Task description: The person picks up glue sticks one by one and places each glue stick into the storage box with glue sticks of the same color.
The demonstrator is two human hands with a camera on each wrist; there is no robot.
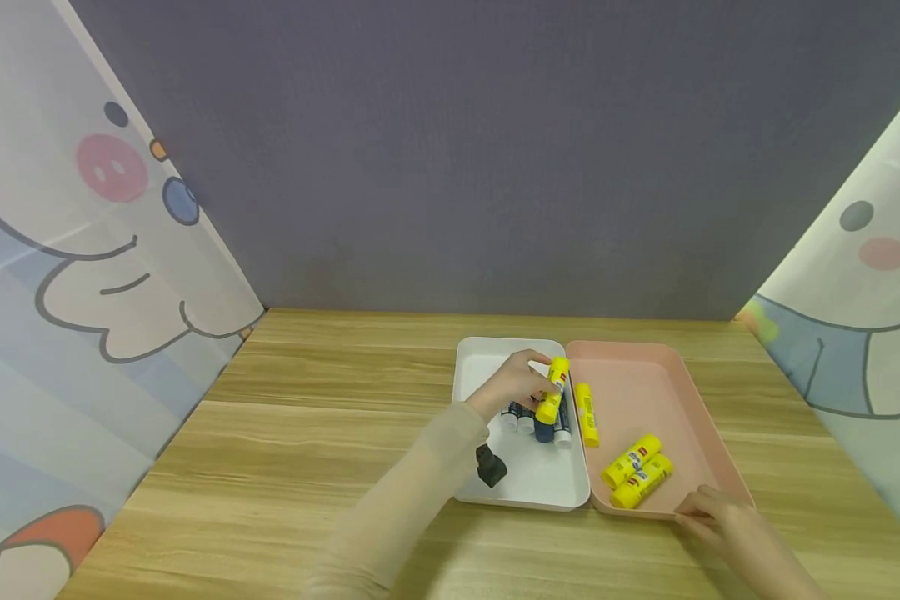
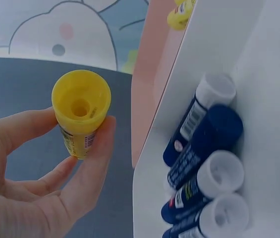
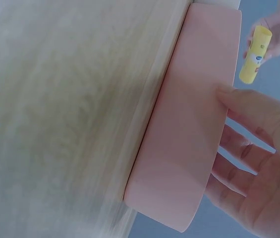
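My left hand (image 1: 519, 385) pinches a yellow glue stick (image 1: 552, 391) between thumb and fingers, held up over the right side of the white tray (image 1: 521, 492). In the left wrist view the glue stick's hollow yellow end (image 2: 82, 101) faces the camera. Below it, several dark blue glue sticks (image 2: 211, 176), most with white ends, lie side by side in the white tray. With thumb outside and fingers over the rim, my right hand (image 3: 263, 148) grips the near wall of the pink tray (image 3: 184, 109). Inside that tray lie three yellow glue sticks (image 1: 642, 482).
The two trays stand side by side on a wooden table (image 1: 330, 400). A grey panel (image 1: 450, 167) rises behind the table, with cartoon-printed curtains (image 1: 82, 250) at both sides. A small black object (image 1: 491, 466) shows by my left wrist.
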